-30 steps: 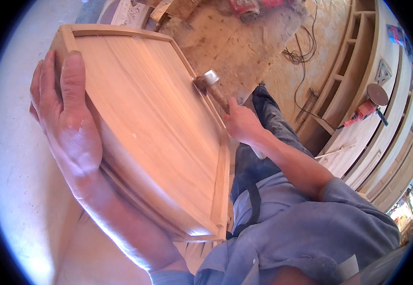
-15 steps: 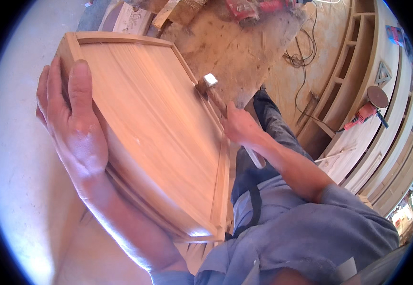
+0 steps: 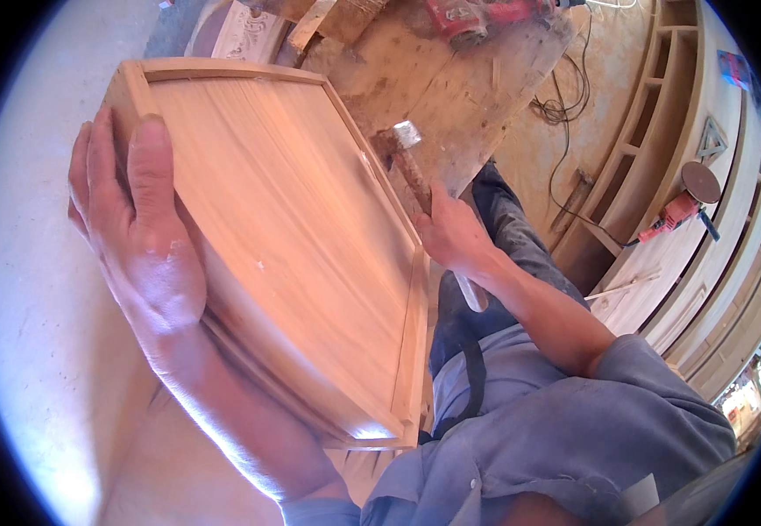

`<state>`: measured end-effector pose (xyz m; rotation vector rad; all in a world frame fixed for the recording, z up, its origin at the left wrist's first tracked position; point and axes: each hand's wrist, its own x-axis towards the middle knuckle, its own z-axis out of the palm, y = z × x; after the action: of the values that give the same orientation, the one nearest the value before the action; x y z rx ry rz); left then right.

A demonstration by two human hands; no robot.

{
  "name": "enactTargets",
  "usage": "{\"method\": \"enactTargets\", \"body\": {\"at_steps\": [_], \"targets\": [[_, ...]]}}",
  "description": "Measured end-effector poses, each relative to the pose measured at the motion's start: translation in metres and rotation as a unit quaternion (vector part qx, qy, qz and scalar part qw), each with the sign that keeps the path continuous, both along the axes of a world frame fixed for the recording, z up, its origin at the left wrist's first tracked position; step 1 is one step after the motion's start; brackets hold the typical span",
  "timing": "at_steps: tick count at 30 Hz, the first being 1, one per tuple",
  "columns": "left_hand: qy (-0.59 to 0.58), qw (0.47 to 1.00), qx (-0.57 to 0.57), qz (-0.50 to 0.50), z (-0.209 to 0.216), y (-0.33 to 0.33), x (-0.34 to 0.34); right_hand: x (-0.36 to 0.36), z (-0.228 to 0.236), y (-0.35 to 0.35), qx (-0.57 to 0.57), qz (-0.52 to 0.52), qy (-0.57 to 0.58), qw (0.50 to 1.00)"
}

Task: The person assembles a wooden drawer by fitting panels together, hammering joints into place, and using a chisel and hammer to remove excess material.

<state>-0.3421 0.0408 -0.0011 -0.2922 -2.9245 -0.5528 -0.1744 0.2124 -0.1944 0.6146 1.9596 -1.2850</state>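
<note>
A framed wooden panel (image 3: pixel 284 219) with a curved outline leans on edge before me, its grain running lengthwise. My left hand (image 3: pixel 139 219) grips its upper left side, the thumb lying over the frame's edge and the fingers around the outer side. In my right hand (image 3: pixel 455 232) is a hammer (image 3: pixel 413 180), held round the middle of its handle. The metal head, bright on one face, stands just off the panel's right frame edge, and the pale handle end pokes out below my fist.
Behind the panel is a dusty wooden work surface (image 3: pixel 450 96) with a red power tool (image 3: pixel 477 19) on it. At right, a red angle grinder (image 3: pixel 674 215) with a brown disc rests on long wooden pieces. A black cord (image 3: pixel 564 110) lies coiled beside an open-compartment wooden frame (image 3: pixel 643 114).
The hammer head has moved right and slightly up, away from the panel's right edge, with my right hand shifting along. My left hand keeps its hold on the panel.
</note>
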Motion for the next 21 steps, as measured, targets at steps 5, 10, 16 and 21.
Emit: {"method": "enactTargets", "body": {"at_steps": [5, 10, 16, 21], "targets": [[0.002, 0.999, -0.031, 0.004, 0.003, 0.002, -0.002, 0.002, -0.029, -0.003, 0.001, 0.076, 0.002, 0.997], [0.008, 0.999, -0.045, -0.004, 0.0, -0.003, 0.0, 0.0, 0.002, 0.0, -0.003, 0.034, -0.023, 0.999], [0.006, 0.999, -0.046, 0.005, 0.001, -0.001, 0.002, 0.0, -0.008, 0.0, -0.01, 0.067, -0.016, 0.998], [-0.002, 0.999, -0.032, 0.008, 0.004, 0.003, 0.0, -0.001, 0.0, -0.004, 0.006, 0.029, -0.025, 0.999]]}}
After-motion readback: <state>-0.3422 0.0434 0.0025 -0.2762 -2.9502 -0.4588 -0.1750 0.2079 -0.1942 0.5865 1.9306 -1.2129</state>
